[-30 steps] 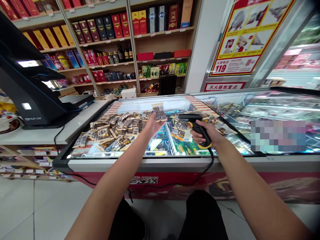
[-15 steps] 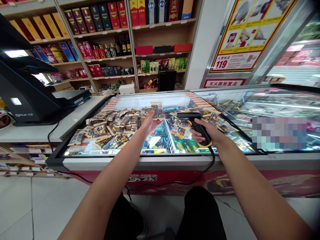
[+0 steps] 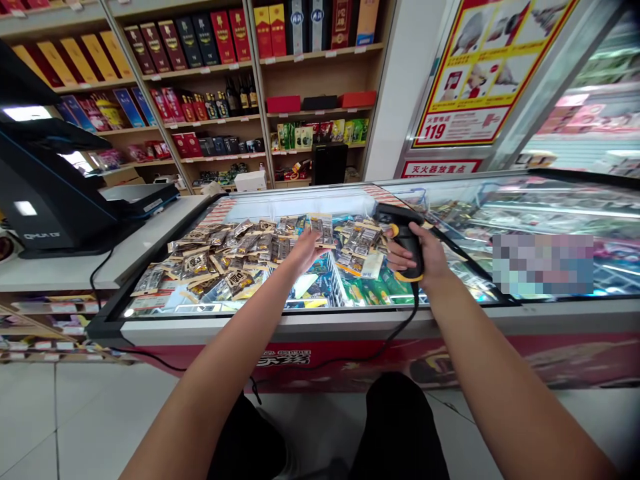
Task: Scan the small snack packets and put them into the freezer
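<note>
My left hand (image 3: 306, 251) is closed on the edge of a small snack packet (image 3: 323, 229), clear with brown contents and pale ends, held above the freezer's glass top. In my right hand (image 3: 429, 257) is a black and yellow barcode scanner (image 3: 413, 243), gripped by its handle, its head tilted up and pointing left. A cable runs down from the handle. Many similar snack packets (image 3: 195, 263) lie heaped on the glass to the left of my left hand. A smaller group of packets (image 3: 361, 240) lies between my two hands.
The chest freezer (image 3: 350, 327) spans the front, with wire baskets and goods under its glass. At left a counter (image 3: 100, 267) carries a dark checkout machine (image 3: 45, 187). Shelves of boxes and bottles (image 3: 240, 97) stand behind, and the scanner cable (image 3: 395, 337) loops across the freezer front.
The scanner in my right hand has moved slightly right and up, and its head has tilted. My left hand, still with the packet, has shifted slightly right. The view has turned a little.
</note>
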`<state>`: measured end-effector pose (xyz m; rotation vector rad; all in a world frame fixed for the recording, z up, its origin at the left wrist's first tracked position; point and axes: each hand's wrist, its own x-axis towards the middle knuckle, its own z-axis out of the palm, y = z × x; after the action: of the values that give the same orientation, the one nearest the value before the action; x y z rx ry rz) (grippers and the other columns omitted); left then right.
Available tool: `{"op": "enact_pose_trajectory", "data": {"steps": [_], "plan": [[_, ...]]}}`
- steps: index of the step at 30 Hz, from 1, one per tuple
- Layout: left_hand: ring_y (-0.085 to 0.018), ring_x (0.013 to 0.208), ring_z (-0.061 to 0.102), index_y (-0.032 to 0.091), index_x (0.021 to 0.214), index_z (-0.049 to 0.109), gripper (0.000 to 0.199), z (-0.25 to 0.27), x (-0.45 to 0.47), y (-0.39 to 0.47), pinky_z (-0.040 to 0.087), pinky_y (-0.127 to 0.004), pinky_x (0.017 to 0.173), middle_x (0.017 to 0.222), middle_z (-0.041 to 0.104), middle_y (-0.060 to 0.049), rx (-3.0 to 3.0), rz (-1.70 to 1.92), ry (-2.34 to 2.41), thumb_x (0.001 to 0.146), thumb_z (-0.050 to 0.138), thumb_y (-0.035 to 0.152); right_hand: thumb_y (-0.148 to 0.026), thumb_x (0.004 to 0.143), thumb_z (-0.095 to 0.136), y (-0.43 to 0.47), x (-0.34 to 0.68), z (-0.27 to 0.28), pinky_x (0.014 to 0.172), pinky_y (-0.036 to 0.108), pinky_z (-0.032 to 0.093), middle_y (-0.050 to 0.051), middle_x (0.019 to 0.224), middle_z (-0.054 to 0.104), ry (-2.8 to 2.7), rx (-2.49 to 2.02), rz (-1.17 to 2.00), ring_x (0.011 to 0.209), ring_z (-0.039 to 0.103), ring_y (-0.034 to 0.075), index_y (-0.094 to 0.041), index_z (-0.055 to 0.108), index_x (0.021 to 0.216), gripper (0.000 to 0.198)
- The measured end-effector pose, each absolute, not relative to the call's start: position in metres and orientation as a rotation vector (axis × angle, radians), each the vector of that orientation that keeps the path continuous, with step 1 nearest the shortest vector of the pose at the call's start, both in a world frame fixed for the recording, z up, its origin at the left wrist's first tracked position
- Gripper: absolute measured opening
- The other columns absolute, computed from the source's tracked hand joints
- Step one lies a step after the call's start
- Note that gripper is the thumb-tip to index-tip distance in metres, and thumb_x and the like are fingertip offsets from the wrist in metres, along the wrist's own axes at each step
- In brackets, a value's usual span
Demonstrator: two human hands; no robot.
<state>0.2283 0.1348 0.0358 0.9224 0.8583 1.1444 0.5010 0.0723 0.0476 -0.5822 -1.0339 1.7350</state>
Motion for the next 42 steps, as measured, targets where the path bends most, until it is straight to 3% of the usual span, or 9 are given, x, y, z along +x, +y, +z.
{"op": "enact_pose_trajectory", "data": {"steps": [6, 10, 14, 18, 22, 27, 32, 37, 42], "plan": [[-0.022, 0.113, 0.072, 0.019, 0.122, 0.065, 0.020, 0.053, 0.279, 0.151, 0.064, -0.038, 0.099, 0.121, 0.074, -0.010, 1.243, 1.107, 0.996, 0.103, 0.069, 0.026, -0.051, 0.091, 0.081, 0.069, 0.518, 0.049, 0.040, 0.025, 0.032, -0.011, 0.053, 0.037, -0.819, -0.329, 1.560, 0.037, 0.023, 0.009, -0.026, 0.061, 0.102, 0.034], [-0.024, 0.107, 0.074, 0.015, 0.128, 0.064, 0.028, 0.072, 0.319, 0.167, 0.061, -0.035, 0.092, 0.124, 0.075, -0.015, 1.546, 1.064, 1.198, 0.103, 0.065, 0.027, -0.047, 0.091, 0.081, 0.069, 0.522, 0.045, 0.041, 0.025, 0.036, -0.012, 0.054, 0.042, -0.730, -0.245, 1.584, 0.037, 0.030, 0.008, -0.025, 0.062, 0.104, 0.031], [-0.029, 0.123, 0.070, 0.014, 0.136, 0.061, 0.039, 0.084, 0.346, 0.167, 0.054, -0.035, 0.098, 0.137, 0.072, -0.019, 1.932, 0.905, 1.419, 0.101, 0.068, 0.029, -0.041, 0.092, 0.081, 0.071, 0.522, 0.042, 0.042, 0.022, 0.039, -0.012, 0.055, 0.046, -0.694, -0.166, 1.635, 0.038, 0.037, 0.007, -0.025, 0.060, 0.106, 0.029], [-0.033, 0.127, 0.069, 0.015, 0.127, 0.066, 0.031, 0.084, 0.351, 0.153, 0.052, -0.038, 0.102, 0.132, 0.075, -0.020, 2.261, 0.691, 1.532, 0.103, 0.061, 0.035, -0.036, 0.093, 0.080, 0.072, 0.521, 0.042, 0.044, 0.021, 0.044, -0.012, 0.056, 0.047, -0.645, -0.093, 1.706, 0.039, 0.043, 0.007, -0.025, 0.060, 0.107, 0.027], [-0.034, 0.133, 0.066, 0.013, 0.131, 0.066, 0.036, 0.071, 0.339, 0.140, 0.048, -0.042, 0.114, 0.135, 0.074, -0.020, 2.504, 0.730, 1.515, 0.106, 0.053, 0.034, -0.035, 0.093, 0.078, 0.071, 0.518, 0.044, 0.044, 0.019, 0.046, -0.013, 0.056, 0.044, -0.554, -0.085, 1.742, 0.039, 0.041, 0.007, -0.023, 0.059, 0.107, 0.027], [-0.031, 0.146, 0.056, 0.013, 0.145, 0.061, 0.044, 0.052, 0.300, 0.123, 0.038, -0.043, 0.126, 0.153, 0.065, -0.019, 2.690, 0.794, 1.455, 0.106, 0.051, 0.032, -0.038, 0.095, 0.073, 0.072, 0.519, 0.046, 0.044, 0.017, 0.042, -0.013, 0.055, 0.040, -0.576, -0.132, 1.762, 0.038, 0.038, 0.006, -0.023, 0.057, 0.108, 0.025], [-0.042, 0.154, 0.043, 0.018, 0.145, 0.062, 0.049, 0.059, 0.215, 0.103, 0.035, -0.056, 0.126, 0.168, 0.048, -0.021, 2.612, 0.734, 1.803, 0.102, 0.061, 0.041, -0.041, 0.097, 0.071, 0.067, 0.513, 0.052, 0.041, 0.019, 0.033, -0.011, 0.055, 0.039, -0.563, -0.252, 1.713, 0.037, 0.020, 0.004, -0.021, 0.060, 0.105, 0.024], [-0.047, 0.143, 0.050, 0.013, 0.138, 0.066, 0.045, 0.081, 0.119, 0.096, 0.041, -0.059, 0.116, 0.150, 0.059, -0.029, 2.252, 0.662, 2.372, 0.104, 0.055, 0.041, -0.055, 0.100, 0.065, 0.057, 0.503, 0.059, 0.044, 0.028, 0.015, -0.011, 0.057, 0.021, -0.757, -0.551, 1.561, 0.053, -0.008, 0.006, -0.025, 0.064, 0.101, 0.030], [-0.047, 0.150, 0.046, 0.013, 0.144, 0.060, 0.056, 0.083, 0.071, 0.098, 0.038, -0.061, 0.118, 0.156, 0.056, -0.031, 1.967, 0.342, 2.436, 0.106, 0.050, 0.052, -0.062, 0.099, 0.061, 0.058, 0.502, 0.057, 0.049, 0.034, 0.010, -0.011, 0.062, 0.012, -0.939, -0.692, 1.458, 0.063, -0.013, 0.008, -0.029, 0.064, 0.097, 0.033]]}}
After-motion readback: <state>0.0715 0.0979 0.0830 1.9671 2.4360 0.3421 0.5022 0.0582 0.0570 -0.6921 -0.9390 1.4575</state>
